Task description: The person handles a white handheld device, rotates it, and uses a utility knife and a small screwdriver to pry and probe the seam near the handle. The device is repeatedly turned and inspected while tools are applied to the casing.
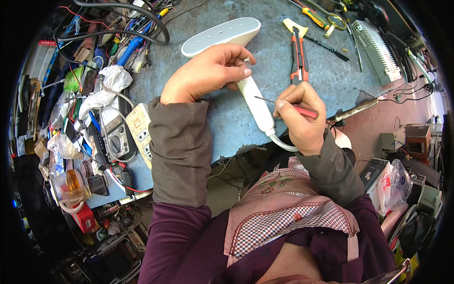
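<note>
A white appliance resembling a handheld garment steamer lies across the workbench, its long head (221, 35) with a grey, holed face turned up. Around the top of its white handle (257, 106), near the head, my left hand (215, 71) is closed, fingers and thumb gripping it. From the handle's lower end a pale hose or cord bends off beneath my right hand (302, 113). That hand is closed on a small red-handled screwdriver (305, 111). The thin shaft points left, with its tip at the handle's side; whether it touches cannot be made out.
Beyond my right hand lie a red-and-black utility knife (299, 59), a black pen (326, 47) and an orange-handled tool (316, 18). A multimeter (118, 139), a socket strip (140, 132) and tangled cables crowd the left. A metal vent-slotted case (376, 49) stands right.
</note>
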`<state>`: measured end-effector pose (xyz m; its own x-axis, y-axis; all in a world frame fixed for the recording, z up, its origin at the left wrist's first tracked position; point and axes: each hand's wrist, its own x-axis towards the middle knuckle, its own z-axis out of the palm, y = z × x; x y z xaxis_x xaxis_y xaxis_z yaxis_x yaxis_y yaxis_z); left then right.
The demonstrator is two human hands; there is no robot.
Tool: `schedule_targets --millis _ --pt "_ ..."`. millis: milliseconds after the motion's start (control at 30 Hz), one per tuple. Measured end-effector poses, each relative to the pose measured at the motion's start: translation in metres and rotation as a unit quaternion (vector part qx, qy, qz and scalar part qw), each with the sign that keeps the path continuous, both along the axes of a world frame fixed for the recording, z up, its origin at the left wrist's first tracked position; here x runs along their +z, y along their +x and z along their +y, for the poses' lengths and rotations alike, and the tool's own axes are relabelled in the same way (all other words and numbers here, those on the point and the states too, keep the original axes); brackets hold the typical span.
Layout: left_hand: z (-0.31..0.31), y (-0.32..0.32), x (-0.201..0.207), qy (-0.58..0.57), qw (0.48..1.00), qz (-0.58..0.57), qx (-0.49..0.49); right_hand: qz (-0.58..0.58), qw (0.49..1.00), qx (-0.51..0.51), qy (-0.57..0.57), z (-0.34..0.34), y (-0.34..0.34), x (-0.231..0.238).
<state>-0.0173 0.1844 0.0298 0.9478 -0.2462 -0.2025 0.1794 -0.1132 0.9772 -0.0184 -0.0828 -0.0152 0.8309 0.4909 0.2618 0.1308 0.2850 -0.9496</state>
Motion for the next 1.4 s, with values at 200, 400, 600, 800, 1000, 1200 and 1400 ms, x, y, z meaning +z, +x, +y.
schedule_targets --millis 200,400,600,800,1000,1200,1400 --pt "0.002 0.0 0.003 -0.002 1.0 -0.002 -0.012 0.037 0.998 -0.009 0.042 -0.008 -0.002 0.0" --pt "0.0 -0.002 0.008 0.021 1.0 -0.003 -0.022 0.042 0.998 -0.012 0.052 -0.007 -0.002 0.001" --pt "-0.001 -0.001 0.011 0.059 0.997 -0.021 -0.037 0.038 0.998 -0.011 0.045 -0.007 0.0 0.0" --pt "-0.002 -0.002 0.011 0.101 0.993 -0.033 -0.041 0.08 0.991 -0.046 0.091 -0.006 0.005 -0.004" --pt "-0.006 -0.003 0.015 0.121 0.991 -0.042 -0.044 0.15 0.981 -0.051 0.107 -0.006 0.008 0.0" --pt "-0.008 -0.001 0.013 0.128 0.989 -0.051 -0.046 0.27 0.958 -0.031 0.088 0.001 0.01 0.03" --pt "-0.009 -0.001 0.011 0.124 0.99 -0.049 -0.047 0.279 0.955 0.067 -0.072 0.004 0.02 0.034"
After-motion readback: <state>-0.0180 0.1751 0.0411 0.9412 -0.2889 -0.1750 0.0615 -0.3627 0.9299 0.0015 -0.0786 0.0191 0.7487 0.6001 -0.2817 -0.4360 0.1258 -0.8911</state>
